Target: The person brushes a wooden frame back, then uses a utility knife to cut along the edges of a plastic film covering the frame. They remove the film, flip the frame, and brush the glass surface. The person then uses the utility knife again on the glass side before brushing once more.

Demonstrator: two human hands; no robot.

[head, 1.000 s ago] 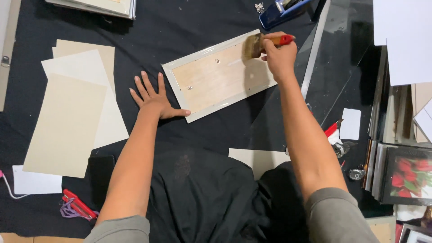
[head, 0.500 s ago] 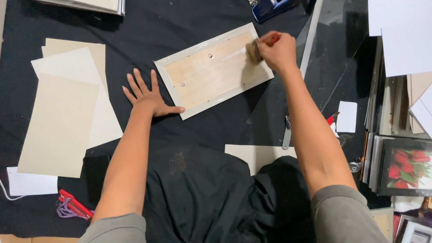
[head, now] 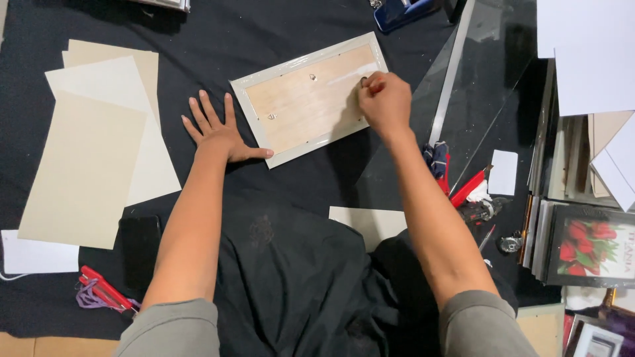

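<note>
While sheets of pale card (head: pixel 92 158) are lying stacked at far left, I am watching the left hand (head: pixel 218 132) pressing flat on the black-covered table (head: pixel 297 218), fingers spread and holding nothing, its thumb just touching the near corner of the single picture frame (head: pixel 307 99). That frame is lying face down, long axis slanting up toward the right. Over its right end the right hand (head: pixel 385 102) is clenching around something small; what, I cannot tell. Farther right, one glass pane (head: pixel 489 86) and a stack of framed prints (head: pixel 582 244) are waiting. I am counting at least three card sheets.
</note>
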